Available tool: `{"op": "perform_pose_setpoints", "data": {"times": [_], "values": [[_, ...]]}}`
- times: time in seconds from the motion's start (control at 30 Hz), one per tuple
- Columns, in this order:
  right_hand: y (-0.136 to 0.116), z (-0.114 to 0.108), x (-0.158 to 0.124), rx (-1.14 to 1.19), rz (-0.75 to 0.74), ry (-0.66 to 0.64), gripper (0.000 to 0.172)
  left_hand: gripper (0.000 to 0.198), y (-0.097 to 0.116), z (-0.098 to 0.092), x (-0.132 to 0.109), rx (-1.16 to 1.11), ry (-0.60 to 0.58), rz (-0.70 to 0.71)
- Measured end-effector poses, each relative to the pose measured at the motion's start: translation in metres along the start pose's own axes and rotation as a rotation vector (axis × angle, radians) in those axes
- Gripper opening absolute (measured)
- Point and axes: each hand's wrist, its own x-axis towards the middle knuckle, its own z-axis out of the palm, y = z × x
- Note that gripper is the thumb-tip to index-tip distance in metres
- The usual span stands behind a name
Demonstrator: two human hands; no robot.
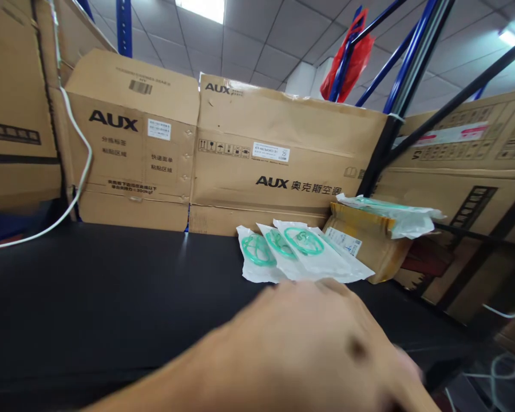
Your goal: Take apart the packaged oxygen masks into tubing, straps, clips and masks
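My left hand [309,326] reaches in from the lower left, large and blurred, with its back toward me. Its fingers are bent down out of sight, so what they hold, if anything, is hidden. Just beyond the knuckles, several white pouches with clear fronts [302,243] lie overlapping on the black tabletop [124,297]; coiled green tubing shows through them. From this view I cannot tell whether the hand touches the nearest pouch. A small pinkish patch shows at the hand's right side, too smeared to identify. My right hand cannot be made out.
A brown taped carton [369,237] stands right of the pouches, with more green-tubing pouches [395,212] on top. Large AUX cardboard panels [283,149] line the back. A white cable [83,149] hangs at left. Dark rack posts [386,131] and a red bag [347,57] are at right.
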Motion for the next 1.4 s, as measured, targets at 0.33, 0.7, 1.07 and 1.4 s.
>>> {"op": "perform_pose_setpoints", "data": {"times": [0.33, 0.7, 1.07, 1.4], "values": [[0.032, 0.046, 0.058, -0.158, -0.049, 0.078, 0.048, 0.032, -0.058, -0.106, 0.126, 0.276, 0.222, -0.331], [0.060, 0.071, 0.060, -0.190, -0.060, 0.026, 0.070, 0.029, -0.104, -0.128, 0.086, 0.241, 0.170, -0.443], [0.020, 0.022, 0.027, -0.141, -0.163, 0.068, 0.062, 0.053, -0.131, -0.167, -0.037, 0.403, 0.279, -0.362], [-0.120, -0.011, 0.004, 0.398, -0.393, -0.014, 0.048, 0.030, -0.125, -0.191, 0.017, 0.647, 0.343, -0.022]]}}
